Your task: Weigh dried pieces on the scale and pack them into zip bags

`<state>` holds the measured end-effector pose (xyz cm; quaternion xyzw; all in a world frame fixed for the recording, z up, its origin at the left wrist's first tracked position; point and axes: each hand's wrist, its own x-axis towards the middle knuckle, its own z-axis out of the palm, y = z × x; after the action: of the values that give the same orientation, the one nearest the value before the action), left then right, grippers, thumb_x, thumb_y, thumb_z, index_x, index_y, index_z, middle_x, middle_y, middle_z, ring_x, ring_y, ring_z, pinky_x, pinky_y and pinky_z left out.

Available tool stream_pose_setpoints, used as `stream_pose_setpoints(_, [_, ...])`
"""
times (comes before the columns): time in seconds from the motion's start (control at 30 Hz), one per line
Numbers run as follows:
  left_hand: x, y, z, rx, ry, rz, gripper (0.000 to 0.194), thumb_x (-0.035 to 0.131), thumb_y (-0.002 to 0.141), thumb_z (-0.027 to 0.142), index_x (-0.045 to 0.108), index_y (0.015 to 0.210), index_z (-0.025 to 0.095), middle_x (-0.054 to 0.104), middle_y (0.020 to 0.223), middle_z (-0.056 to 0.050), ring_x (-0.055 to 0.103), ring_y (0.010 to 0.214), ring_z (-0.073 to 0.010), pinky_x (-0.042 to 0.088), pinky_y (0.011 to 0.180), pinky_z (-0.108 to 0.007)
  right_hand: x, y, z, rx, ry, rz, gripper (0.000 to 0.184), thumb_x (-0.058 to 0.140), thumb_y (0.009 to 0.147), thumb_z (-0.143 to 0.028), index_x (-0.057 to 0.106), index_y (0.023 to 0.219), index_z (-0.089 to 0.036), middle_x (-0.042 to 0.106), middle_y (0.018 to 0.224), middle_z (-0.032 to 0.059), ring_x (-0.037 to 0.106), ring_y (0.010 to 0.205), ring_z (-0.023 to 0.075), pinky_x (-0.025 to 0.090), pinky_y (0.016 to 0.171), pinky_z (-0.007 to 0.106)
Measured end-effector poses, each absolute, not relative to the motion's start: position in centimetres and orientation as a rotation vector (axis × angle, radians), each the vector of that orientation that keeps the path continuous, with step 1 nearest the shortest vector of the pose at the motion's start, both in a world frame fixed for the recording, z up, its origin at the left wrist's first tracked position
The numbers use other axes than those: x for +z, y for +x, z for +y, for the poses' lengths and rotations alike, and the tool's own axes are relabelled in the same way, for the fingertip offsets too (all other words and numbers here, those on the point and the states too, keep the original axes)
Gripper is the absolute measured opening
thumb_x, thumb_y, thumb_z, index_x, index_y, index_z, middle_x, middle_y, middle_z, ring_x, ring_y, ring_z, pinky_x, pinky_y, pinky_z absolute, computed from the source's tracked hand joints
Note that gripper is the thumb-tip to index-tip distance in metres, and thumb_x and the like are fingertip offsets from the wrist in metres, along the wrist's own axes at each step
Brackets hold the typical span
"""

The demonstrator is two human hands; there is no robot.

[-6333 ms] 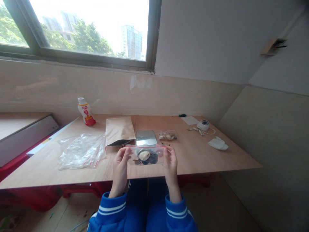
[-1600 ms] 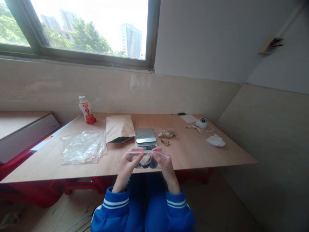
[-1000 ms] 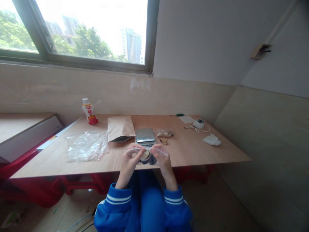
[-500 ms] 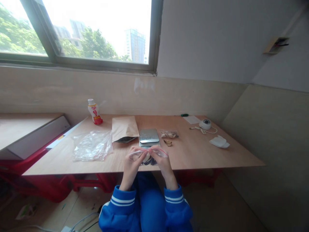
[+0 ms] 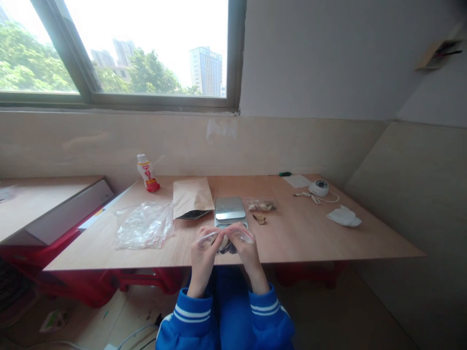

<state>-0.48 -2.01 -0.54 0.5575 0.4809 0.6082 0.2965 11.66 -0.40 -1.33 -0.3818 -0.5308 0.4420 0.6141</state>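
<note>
My left hand [image 5: 204, 250] and my right hand [image 5: 245, 243] pinch the red-edged top of a clear zip-lock bag [image 5: 226, 247] between thumbs and fingers, close together at the table's front edge. Pale and dark pieces show inside the bag; what they are I cannot make out. Just beyond my hands stands a silver-topped digital scale [image 5: 230, 208], its front partly covered by my fingers. Right of the scale lie a filled clear bag [image 5: 261, 205] of pale pieces and a loose brownish dried piece [image 5: 259, 219].
Left of the scale lie a kraft paper pouch [image 5: 193, 197], its dark mouth gaping, and a pile of clear plastic bags [image 5: 145, 226]. A bottle [image 5: 148, 173] stands behind. At right are a white camera [image 5: 318, 188] with cable, white paper [image 5: 296, 181], a green-handled tool [image 5: 285, 174] and crumpled tissue [image 5: 343, 216].
The view has shifted slightly, so the table's things appear a little lower and further right. Both hands keep their hold on the zip-lock bag, with hardly any change in the fingers.
</note>
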Motion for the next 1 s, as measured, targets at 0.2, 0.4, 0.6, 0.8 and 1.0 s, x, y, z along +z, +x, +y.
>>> stream_pose_setpoints(0.2, [-1.0, -0.6, -2.1, 1.578, 1.443, 1.318, 0.022, 0.064, 0.078, 0.038, 0.067, 0.079, 0.016, 0.063, 0.083, -0.005, 0.061, 0.084, -0.0194, 0.048, 0.075, -0.028, -1.2, 11.6, -0.2, 0.881, -0.832, -1.338, 0.021, 0.06, 0.084, -0.036, 0.066, 0.074, -0.019, 0.062, 0.072, 0.002, 0.059, 0.071, 0.016, 0.048, 0.066, 0.026])
stream_pose_setpoints(0.4, [-0.8, -1.6, -2.3, 1.61, 1.339, 1.374, 0.024, 0.066, 0.076, 0.04, 0.066, 0.081, 0.017, 0.064, 0.081, -0.004, 0.063, 0.078, -0.0179, 0.05, 0.07, -0.026, -1.2, 9.7, 0.0, 0.826, -0.853, -1.312, 0.025, 0.056, 0.086, -0.04, 0.063, 0.075, -0.02, 0.062, 0.075, 0.0025, 0.061, 0.074, 0.0167, 0.05, 0.07, 0.027])
stream_pose_setpoints(0.6, [-0.5, -2.9, -1.9, 1.534, 1.059, 1.321, 0.042, 0.059, 0.074, 0.057, 0.064, 0.079, 0.016, 0.065, 0.066, -0.002, 0.063, 0.058, -0.0167, 0.047, 0.045, -0.023, -2.0, 10.6, 0.3, 1.141, -0.759, -1.28, 0.039, 0.055, 0.084, -0.052, 0.06, 0.104, -0.019, 0.07, 0.096, 0.0082, 0.067, 0.087, 0.0206, 0.052, 0.08, 0.034])
stream_pose_setpoints(0.8, [-0.2, -2.5, -1.4, 1.536, 1.011, 1.443, 0.055, 0.053, 0.072, 0.066, 0.058, 0.053, 0.015, 0.054, 0.043, 0.0, 0.051, 0.04, -0.0116, 0.039, 0.037, -0.021, -2.0, 12.1, 0.2, 1.045, -0.942, -1.094, 0.035, 0.061, 0.08, -0.052, 0.061, 0.077, -0.017, 0.068, 0.067, 0.0038, 0.065, 0.065, 0.0182, 0.052, 0.065, 0.03])
stream_pose_setpoints(1.0, [-0.4, -2.4, -0.6, 1.605, 0.799, 1.423, 0.053, 0.05, 0.075, 0.065, 0.048, 0.051, 0.018, 0.037, 0.033, 0.007, 0.032, 0.027, -0.0071, 0.023, 0.028, -0.02, -2.7, 13.6, -0.3, 1.343, -0.897, -1.21, 0.048, 0.063, 0.078, -0.052, 0.055, 0.113, -0.02, 0.068, 0.096, 0.0065, 0.066, 0.088, 0.0203, 0.053, 0.073, 0.031])
